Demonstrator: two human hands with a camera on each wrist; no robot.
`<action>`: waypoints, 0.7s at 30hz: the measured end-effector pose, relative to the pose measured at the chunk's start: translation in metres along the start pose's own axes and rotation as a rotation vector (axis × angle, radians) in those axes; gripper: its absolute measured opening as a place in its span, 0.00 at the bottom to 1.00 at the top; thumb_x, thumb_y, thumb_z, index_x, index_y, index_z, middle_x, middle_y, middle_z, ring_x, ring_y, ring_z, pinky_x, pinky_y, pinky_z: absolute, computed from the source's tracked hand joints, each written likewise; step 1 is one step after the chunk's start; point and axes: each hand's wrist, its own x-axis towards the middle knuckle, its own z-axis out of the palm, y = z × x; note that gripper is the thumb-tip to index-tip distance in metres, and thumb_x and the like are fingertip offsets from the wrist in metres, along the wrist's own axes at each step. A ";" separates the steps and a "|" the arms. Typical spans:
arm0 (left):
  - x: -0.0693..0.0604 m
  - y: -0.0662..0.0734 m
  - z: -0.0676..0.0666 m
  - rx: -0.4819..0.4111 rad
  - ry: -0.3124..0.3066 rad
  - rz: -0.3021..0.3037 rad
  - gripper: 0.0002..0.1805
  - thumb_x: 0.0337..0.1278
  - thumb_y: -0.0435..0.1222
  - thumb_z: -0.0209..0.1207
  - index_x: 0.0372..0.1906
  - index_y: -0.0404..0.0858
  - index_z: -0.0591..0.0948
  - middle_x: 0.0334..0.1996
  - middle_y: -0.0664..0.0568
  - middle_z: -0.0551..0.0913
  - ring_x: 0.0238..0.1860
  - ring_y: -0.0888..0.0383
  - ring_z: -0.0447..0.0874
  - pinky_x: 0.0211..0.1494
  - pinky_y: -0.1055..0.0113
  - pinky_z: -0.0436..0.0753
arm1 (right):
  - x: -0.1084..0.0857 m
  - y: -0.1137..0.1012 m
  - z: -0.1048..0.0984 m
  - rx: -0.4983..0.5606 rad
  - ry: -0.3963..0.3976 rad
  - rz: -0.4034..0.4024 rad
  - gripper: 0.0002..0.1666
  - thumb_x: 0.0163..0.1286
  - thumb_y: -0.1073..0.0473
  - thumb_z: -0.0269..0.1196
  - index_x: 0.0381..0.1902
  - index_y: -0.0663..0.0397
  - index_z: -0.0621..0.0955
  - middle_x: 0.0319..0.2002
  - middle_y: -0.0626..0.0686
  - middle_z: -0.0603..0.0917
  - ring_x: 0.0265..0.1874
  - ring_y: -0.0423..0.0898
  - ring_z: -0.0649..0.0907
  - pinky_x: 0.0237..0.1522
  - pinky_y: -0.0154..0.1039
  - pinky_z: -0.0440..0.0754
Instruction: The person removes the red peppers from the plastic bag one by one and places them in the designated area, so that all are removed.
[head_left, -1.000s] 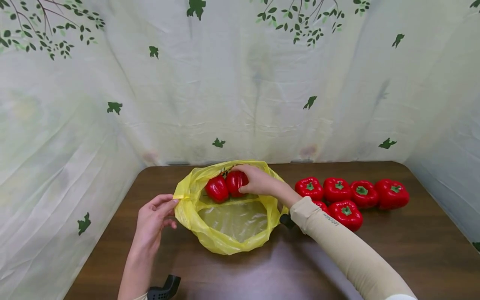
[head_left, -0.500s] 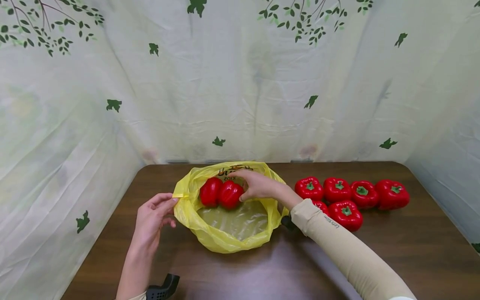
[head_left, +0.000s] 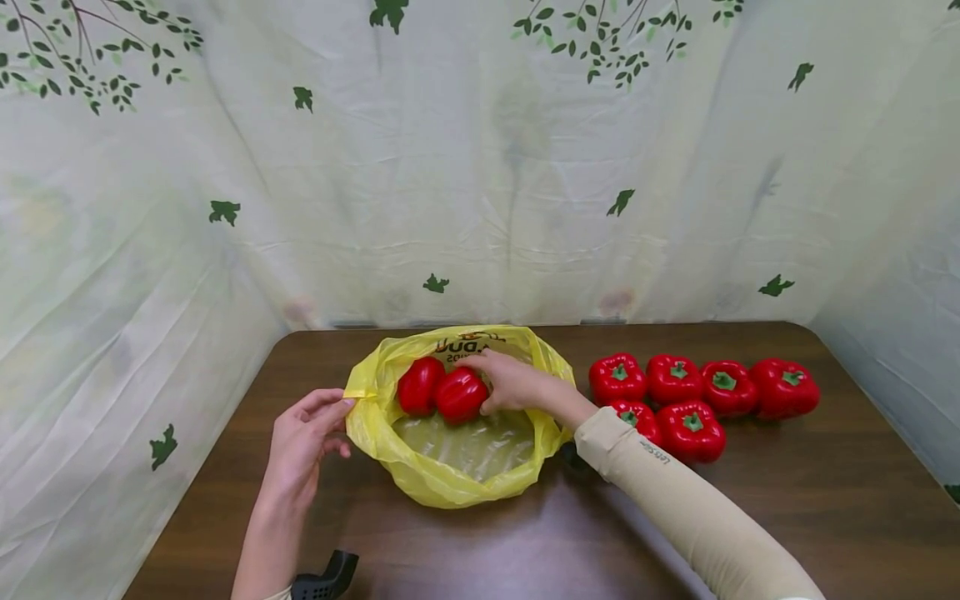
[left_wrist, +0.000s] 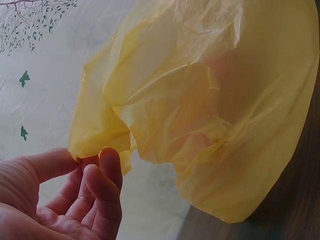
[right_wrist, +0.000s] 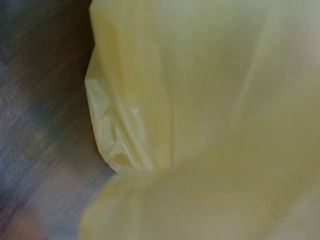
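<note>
A thin yellow plastic bag (head_left: 431, 479) stands on the table with its mouth spread wide. My left hand (head_left: 303, 437) pinches the left rim between thumb and fingertips; in the left wrist view, that hand (left_wrist: 82, 200) holds a corner of the bag (left_wrist: 200, 110). Inside lie two red bell peppers, the left one (head_left: 418, 387) against the other (head_left: 459, 395). My right hand (head_left: 510, 383) reaches over the right rim and grips the right-hand pepper, fingers over its top and thumb at its side. Bag film (right_wrist: 200, 100) fills the right wrist view and hides the right hand there.
Several more red bell peppers (head_left: 693, 429) with green stems stand in two rows to the right of the bag. The brown wooden table (head_left: 480, 554) ends at a light curtain (head_left: 480, 192) printed with leaves.
The bell peppers in the bag have shifted toward me and left. My right hand loosened about the right-hand one, then came down onto it again. My left hand has kept its hold.
</note>
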 end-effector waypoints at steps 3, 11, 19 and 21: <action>0.001 0.000 0.000 0.002 0.002 -0.002 0.10 0.60 0.36 0.66 0.42 0.35 0.81 0.30 0.52 0.85 0.25 0.57 0.80 0.20 0.68 0.81 | -0.001 0.000 0.001 -0.031 0.025 0.035 0.46 0.48 0.63 0.77 0.66 0.42 0.73 0.51 0.50 0.72 0.49 0.46 0.76 0.51 0.41 0.77; 0.000 0.000 0.000 0.010 0.000 -0.012 0.11 0.61 0.36 0.66 0.43 0.35 0.80 0.30 0.53 0.85 0.25 0.57 0.80 0.21 0.68 0.81 | -0.004 -0.001 0.001 -0.038 0.050 0.004 0.43 0.47 0.59 0.78 0.62 0.48 0.74 0.52 0.48 0.79 0.49 0.44 0.79 0.53 0.38 0.77; 0.000 0.000 0.000 0.014 -0.004 -0.018 0.12 0.62 0.37 0.66 0.45 0.35 0.80 0.31 0.53 0.85 0.27 0.56 0.80 0.22 0.67 0.82 | -0.011 -0.004 -0.002 0.105 0.091 0.066 0.43 0.49 0.57 0.76 0.61 0.49 0.69 0.46 0.48 0.81 0.41 0.44 0.81 0.45 0.38 0.79; 0.001 0.001 0.000 0.017 -0.005 -0.020 0.13 0.62 0.38 0.66 0.45 0.35 0.80 0.32 0.53 0.85 0.27 0.56 0.80 0.22 0.67 0.82 | -0.012 -0.004 -0.003 0.114 0.113 0.053 0.43 0.49 0.57 0.76 0.61 0.49 0.69 0.47 0.48 0.81 0.41 0.43 0.80 0.45 0.37 0.79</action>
